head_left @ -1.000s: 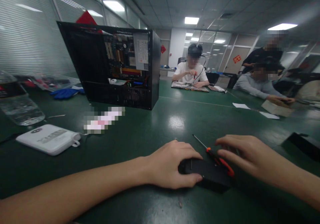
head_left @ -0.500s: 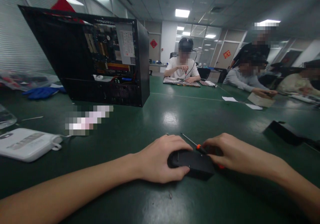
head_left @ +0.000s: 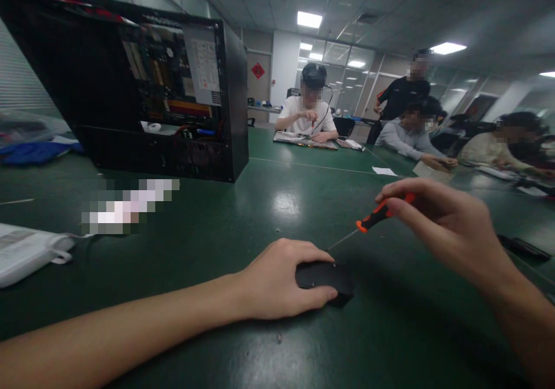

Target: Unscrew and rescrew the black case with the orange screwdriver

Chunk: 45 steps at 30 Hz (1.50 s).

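An open black metal computer case (head_left: 237,100) stands on the green counter (head_left: 195,343) at the far left. Inside are circuit boards, cables and a silver power supply (head_left: 202,65); its white label has print too small to read. A red diamond-shaped paper sign (head_left: 258,70) on the far door bears a dark character, also unreadable.

At the near centre, the left hand (head_left: 277,282) spans a small black rectangular block (head_left: 342,288) lying on the counter, its grip closed around it, thumb on the near side and fingers on the far side. To the right, the right hand (head_left: 451,221) is raised, its grip pinching the orange-and-black handle of a screwdriver (head_left: 375,215). The thin metal shaft slants down left towards the left hand's index finger; whether its tip touches anything cannot be told.

A white plastic device with a loop (head_left: 30,256) lies near left, with bunched blue fabric (head_left: 34,153) farther off. A person in a white shirt (head_left: 290,114) sits across the counter.
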Tool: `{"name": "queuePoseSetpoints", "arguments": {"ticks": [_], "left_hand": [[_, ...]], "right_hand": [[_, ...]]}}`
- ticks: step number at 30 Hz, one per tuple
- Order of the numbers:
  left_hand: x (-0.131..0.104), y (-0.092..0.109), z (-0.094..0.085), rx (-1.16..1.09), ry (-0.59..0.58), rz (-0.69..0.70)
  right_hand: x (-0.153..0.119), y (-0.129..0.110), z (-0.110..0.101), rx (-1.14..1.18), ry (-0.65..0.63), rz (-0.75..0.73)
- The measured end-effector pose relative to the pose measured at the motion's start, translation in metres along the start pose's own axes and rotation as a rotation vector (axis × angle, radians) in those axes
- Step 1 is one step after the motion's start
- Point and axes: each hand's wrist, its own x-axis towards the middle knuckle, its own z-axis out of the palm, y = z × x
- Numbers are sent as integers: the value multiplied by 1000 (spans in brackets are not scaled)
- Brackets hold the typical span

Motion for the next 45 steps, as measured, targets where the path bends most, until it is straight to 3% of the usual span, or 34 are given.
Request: {"name": "queuePoseSetpoints", "arguments": {"ticks": [3, 5, 14, 19, 23, 31, 36, 41, 45], "left_hand": [[1, 1, 0, -9, -5, -1], [1, 0, 0, -6, -3, 4], [2, 0, 0, -8, -7, 40], [2, 1, -1, 11, -12, 53], [0, -1, 1, 20, 1, 22], [-7, -1, -3, -15, -1, -80], [-12, -4, -9, -27, 6, -69], [-17, -10, -12, 6, 12, -66], [-20, -12, -13, 24, 19, -40]], "right_hand": [[-5, -8, -3, -65, 142, -122], [-6, -11, -1, -89, 140, -170], [2, -15, 6, -99, -1, -249], [10, -37, 0, -11, -168, -321], [24, -59, 0, -114, -300, -397], [37, -72, -6, -174, -490, -306], [41, -70, -7, -192, -462, -214], [43, -73, -10, -161, -551, -252], [45, -75, -10, -211, -546, -224]]}}
